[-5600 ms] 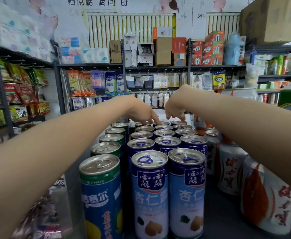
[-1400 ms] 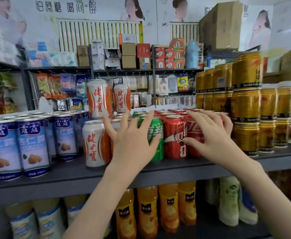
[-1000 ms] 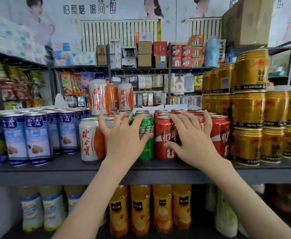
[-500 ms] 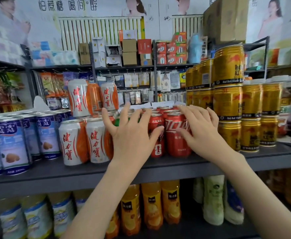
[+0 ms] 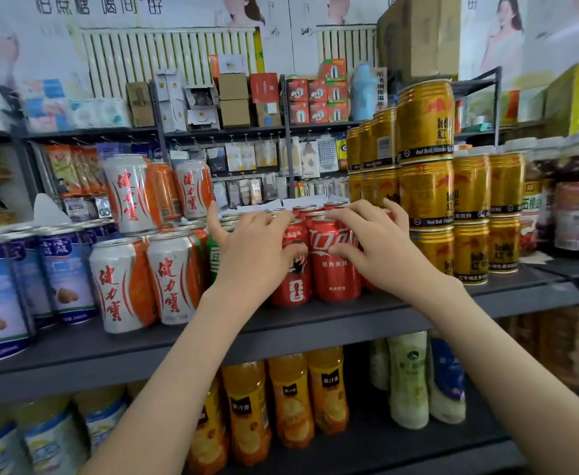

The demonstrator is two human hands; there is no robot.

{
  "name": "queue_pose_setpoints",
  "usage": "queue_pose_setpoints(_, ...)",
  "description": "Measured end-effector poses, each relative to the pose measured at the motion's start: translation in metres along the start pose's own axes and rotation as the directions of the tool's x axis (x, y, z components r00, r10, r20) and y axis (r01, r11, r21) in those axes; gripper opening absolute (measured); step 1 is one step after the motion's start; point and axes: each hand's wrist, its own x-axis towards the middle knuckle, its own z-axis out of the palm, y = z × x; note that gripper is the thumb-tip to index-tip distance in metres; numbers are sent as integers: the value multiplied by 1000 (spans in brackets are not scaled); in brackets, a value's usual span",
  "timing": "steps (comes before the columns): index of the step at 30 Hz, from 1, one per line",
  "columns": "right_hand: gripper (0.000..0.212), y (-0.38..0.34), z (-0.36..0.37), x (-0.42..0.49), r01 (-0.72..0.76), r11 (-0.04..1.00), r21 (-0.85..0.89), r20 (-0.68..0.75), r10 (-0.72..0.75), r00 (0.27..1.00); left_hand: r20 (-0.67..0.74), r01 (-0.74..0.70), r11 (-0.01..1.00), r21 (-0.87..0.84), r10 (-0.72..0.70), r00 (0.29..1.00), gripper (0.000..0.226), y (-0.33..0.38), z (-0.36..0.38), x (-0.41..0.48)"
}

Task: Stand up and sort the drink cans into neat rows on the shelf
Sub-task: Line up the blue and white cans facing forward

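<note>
Shelf [image 5: 315,323] runs left to right at chest height, dark grey, and all the drink cans on it stand upright with their long axes vertical. Gold cans [image 5: 425,193] are stacked three high at the right. Blue cans [image 5: 58,275] fill the left end, and white-and-orange cans [image 5: 175,279] stand between, with more stacked on top. Red cola cans [image 5: 336,269] form the centre block, straight ahead of both hands and running back in files. Right hand [image 5: 384,252] is nearer the front red can: its fingers curl over the top rim and its thumb lies on the face, clasping it. Left hand [image 5: 254,258] lies over the neighbouring can tops, fingers bent and thumb against the left red can; cannot tell if it actually grips one. Green can [image 5: 213,265] shows only as a sliver behind the left hand, wedged between the white-and-orange and red groups. Judgement: next nudge goes sideways. The gold stack, just beside the right hand, limits rightward travel and could topple if bumped.
</note>
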Motion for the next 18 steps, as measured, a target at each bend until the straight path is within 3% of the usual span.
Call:
queue_pose_setpoints(8, 43, 5, -10, 1, -4, 999, 42, 77, 1, 997, 33, -15, 997, -78, 17, 999, 42, -3, -2, 0)
queue_pose_setpoints(13, 58, -2, -4, 4, 8, 999, -51, 121, -2, 993, 78, -10, 993, -114, 19, 997, 37, -4, -5, 5)
queue_pose_setpoints(18, 54, -6, -8, 9, -11, 999, -46, 138, 18, 990, 88, -2, 991, -137, 14, 996, 36, -6, -6, 7)
